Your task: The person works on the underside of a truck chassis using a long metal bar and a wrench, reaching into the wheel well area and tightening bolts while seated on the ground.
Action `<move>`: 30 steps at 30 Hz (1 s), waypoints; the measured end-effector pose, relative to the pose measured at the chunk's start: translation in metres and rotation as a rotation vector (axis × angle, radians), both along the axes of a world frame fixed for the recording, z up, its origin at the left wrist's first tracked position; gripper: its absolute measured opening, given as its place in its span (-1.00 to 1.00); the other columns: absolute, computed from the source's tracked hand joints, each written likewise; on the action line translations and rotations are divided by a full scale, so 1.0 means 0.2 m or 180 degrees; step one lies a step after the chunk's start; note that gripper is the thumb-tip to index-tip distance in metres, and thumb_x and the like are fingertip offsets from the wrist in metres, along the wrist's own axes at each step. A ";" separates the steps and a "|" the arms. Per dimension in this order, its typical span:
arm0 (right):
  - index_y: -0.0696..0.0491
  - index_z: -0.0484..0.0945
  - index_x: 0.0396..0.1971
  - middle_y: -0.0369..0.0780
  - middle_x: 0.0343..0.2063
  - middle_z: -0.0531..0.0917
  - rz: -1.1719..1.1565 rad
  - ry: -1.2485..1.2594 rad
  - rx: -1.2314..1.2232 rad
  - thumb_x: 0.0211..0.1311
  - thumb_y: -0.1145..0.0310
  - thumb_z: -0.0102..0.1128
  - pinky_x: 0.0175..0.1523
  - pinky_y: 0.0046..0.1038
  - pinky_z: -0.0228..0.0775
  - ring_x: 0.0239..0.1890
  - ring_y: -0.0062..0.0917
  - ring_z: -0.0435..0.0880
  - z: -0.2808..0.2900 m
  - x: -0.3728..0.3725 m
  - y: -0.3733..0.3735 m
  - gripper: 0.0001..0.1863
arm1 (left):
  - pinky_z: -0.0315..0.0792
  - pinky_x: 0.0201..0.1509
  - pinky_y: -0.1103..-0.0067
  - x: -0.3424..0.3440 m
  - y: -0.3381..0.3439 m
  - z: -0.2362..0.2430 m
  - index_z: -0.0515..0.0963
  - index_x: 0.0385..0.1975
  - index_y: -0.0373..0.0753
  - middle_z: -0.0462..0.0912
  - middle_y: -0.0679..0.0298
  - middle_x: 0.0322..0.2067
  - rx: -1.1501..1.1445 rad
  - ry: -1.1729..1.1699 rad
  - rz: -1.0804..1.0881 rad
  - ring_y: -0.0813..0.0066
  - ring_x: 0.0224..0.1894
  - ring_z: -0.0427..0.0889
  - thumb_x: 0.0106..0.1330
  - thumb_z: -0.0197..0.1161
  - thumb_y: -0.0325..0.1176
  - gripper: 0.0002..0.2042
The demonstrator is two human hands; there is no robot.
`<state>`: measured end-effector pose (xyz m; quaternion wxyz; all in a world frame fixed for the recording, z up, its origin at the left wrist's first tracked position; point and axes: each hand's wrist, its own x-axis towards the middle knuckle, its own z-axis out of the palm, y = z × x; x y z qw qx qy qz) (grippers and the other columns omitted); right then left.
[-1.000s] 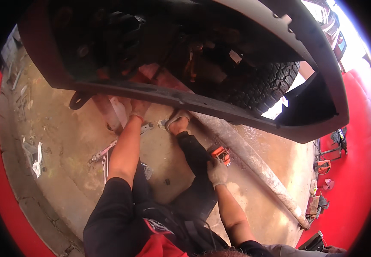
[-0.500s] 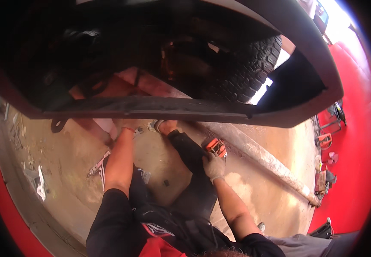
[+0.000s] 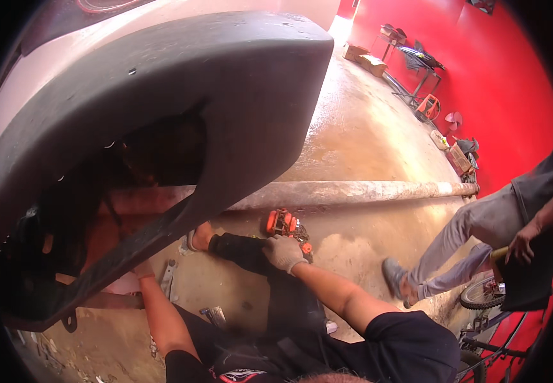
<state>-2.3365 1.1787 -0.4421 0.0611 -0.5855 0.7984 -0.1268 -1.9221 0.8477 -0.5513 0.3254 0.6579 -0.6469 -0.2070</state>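
Observation:
My left hand (image 3: 143,268) reaches up to the underside of the dark bumper (image 3: 251,108); its fingers are mostly hidden behind the bumper's lower edge. My gloved right hand (image 3: 283,254) lies on my black-clad leg (image 3: 238,250), fingers loosely bent and apparently holding nothing. Just beyond it, an orange tool with chain (image 3: 283,223) lies on the concrete floor. A long, pale, scuffed pipe (image 3: 353,193) runs crosswise behind it. A metal wrench-like piece (image 3: 168,281) lies right of my left forearm.
A co-worker (image 3: 500,223) stands at the right, one hand on a dark panel (image 3: 528,284) with a yellowish edge. A bicycle (image 3: 480,295) is behind. Boxes (image 3: 372,64), metal stands (image 3: 417,86) and a pink fan (image 3: 454,121) line the red wall (image 3: 506,76).
My view has swung right, bringing the bumper's outer face and the co-worker into sight. My left hand stays under the bumper and my right hand stays on my leg beside the orange tool.

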 end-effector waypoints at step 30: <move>0.02 0.65 -0.11 -0.13 -0.12 0.65 0.0059 -0.0083 -0.0034 0.26 0.08 0.19 0.09 -0.19 0.45 0.01 -0.22 0.63 0.07 0.05 -0.03 -0.63 | 0.16 -0.64 0.64 0.12 -0.13 -0.02 0.44 -0.43 -0.15 0.34 0.47 -0.59 -0.1866 0.0690 -0.0007 0.68 -0.64 0.29 0.51 0.01 -0.02 -0.65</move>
